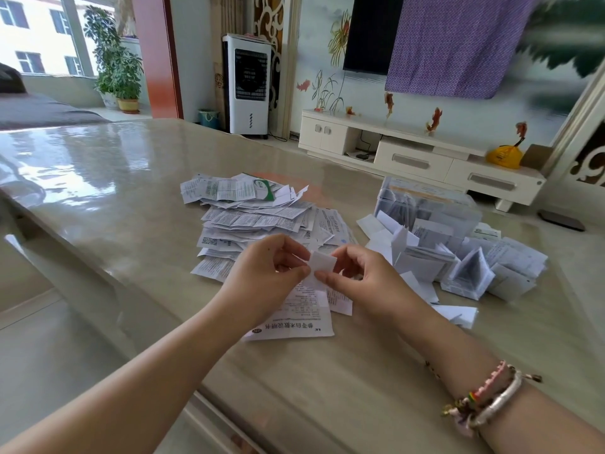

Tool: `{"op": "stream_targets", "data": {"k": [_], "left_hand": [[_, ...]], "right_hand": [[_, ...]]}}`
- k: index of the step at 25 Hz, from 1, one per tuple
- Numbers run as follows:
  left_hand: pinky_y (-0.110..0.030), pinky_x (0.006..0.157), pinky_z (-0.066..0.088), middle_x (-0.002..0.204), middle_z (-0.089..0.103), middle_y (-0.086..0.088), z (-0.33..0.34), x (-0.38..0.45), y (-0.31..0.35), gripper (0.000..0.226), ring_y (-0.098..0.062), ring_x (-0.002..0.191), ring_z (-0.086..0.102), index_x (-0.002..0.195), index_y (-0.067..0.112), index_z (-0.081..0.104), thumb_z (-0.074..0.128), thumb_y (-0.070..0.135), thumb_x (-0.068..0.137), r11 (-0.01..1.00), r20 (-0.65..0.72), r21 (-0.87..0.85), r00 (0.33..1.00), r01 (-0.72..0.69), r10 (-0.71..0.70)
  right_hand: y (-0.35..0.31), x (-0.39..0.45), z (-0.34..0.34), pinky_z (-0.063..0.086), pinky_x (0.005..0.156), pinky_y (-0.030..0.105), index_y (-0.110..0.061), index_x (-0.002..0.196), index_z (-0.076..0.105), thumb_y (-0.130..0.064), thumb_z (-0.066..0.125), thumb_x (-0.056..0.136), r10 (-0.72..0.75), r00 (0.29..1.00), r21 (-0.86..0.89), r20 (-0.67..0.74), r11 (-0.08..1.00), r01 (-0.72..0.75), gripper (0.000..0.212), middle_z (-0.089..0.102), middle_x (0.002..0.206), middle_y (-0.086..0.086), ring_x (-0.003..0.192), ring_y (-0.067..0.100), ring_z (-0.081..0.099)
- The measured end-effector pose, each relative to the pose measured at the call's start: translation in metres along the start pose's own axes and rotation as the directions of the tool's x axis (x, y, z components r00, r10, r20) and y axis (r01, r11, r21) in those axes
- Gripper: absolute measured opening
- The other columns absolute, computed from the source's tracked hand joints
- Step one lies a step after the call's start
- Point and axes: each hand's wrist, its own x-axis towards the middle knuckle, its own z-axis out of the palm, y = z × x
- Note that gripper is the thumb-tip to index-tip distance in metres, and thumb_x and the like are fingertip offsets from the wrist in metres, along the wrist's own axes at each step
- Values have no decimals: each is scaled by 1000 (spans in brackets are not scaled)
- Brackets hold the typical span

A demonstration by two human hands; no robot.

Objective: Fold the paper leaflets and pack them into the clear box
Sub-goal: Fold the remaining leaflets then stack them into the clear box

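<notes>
1. While both hands work it, the leaflet (296,314) lies on the table's near-centre w/ its printed title end toward the person and its far end lifted off the surface into a small folded flap.
2. Left hand (268,273) pinches that flap's left edge btwn thumb and forefinger; other fingers curl loosely behind.
3. Right hand (357,280) pinches the flap's right edge, thumb on the near side, fingers curled on the far side. Prob. held from both sides so the edges line up before creasing – fold looks only begun.
4. Just far of the hands: a loose pile of unfolded leaflets (255,221), flat and overlapping, within easy reach as the supply.
5. Right of the hands: a heap of folded leaflets (458,267), some springing open like tents, apparently staged for packing.
6. Far right, touching that heap: the clear box (429,204), open-topped as far as I can tell, w/ folded papers standing inside; how full it is can't be made out.
7. All sits on a glossy beige table (131,191).
</notes>
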Motion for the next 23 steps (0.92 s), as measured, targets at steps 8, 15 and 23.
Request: {"op": "stream_targets", "data": {"k": [8,15,23], "left_hand": [[-31,64,39,66,70,5,4,-1,6,22,-21,63,50,75,11,64,61,25,92,1000,143,15,989,24,-26],[-17,45,29,56,64,13,5,3,13,24,-4,41,33,74,14,65,60,28,93,999,233,30,972,24,-30],[-22,58,36,77,71,4,-2,14,9,27,-3,51,44,79,21,69,62,46,86,975,191,220,979,33,-76]], "right_hand": [[1,0,-7,43,77,29,-12,78,52,-29,73,82,61,994,390,93,916,-92,27,56,83,13,79,21,54],[-3,0,-9,42,61,13,-12,81,55,-16,56,95,31,1000,429,2,903,-29,15,52,63,-1,60,6,48],[-7,-3,-17,40,62,11,-19,93,59,-7,56,93,-176,971,-74,-164,983,166,13,66,86,-4,66,-3,55]]}}
